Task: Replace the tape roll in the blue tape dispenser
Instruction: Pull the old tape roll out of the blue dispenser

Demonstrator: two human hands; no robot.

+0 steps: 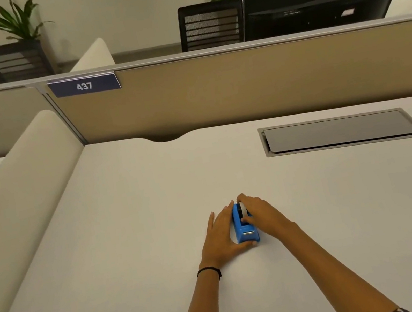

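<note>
White cubicle desk [129, 223], mid-surface: your left hand [219, 235] braces the blue tape dispenser [242, 228], thumb hooked round its front; your right hand [260, 212] pinches the tape roll [242, 211]. Likely light, slippery plastic; lift by the roll's rim.

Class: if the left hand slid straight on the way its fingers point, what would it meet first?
Nothing on the desk lies ahead of the left hand; it would probably reach the tan partition panel first, though depth is unclear.

White bench [129, 223] with grey cable hatch [337, 132]; tan partition [242, 87] with 437 label [84, 86]; beyond, black mesh chairs [211, 25], dark monitor [318, 3], potted plants [13, 22], cream wall [120, 6].
</note>
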